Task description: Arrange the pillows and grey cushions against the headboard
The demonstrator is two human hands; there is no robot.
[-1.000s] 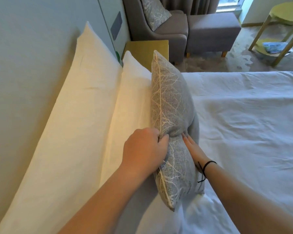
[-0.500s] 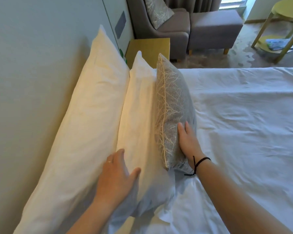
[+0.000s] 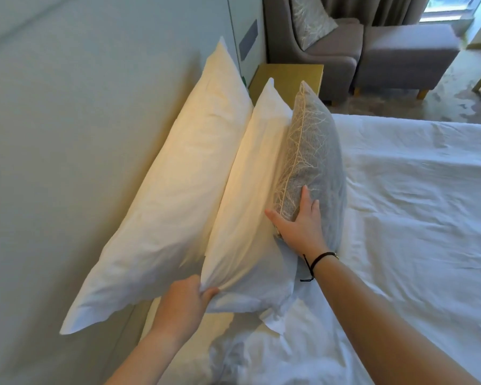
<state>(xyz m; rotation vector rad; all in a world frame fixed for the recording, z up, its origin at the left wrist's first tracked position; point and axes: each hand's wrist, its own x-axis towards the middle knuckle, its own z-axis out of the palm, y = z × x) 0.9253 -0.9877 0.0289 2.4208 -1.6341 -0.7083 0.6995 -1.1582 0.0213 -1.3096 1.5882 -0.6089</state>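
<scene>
My left hand [image 3: 185, 300] pinches the front white pillow's [image 3: 250, 195] corner; my right hand [image 3: 303, 222], fingers straight, presses the grey cushion [image 3: 314, 151].

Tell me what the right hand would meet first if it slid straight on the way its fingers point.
The right hand lies flat on the grey cushion, fingers pointing along its face towards the far end. Sliding on, it would probably only meet more cushion; beyond that stands the bedside table, though depth is unclear.

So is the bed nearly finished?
Nearly. Done: the back pillow leans on the headboard. In hand: the left hand pinches the front pillow; the right hand steadies the grey cushion. Left: another cushion sits on the armchair.
</scene>
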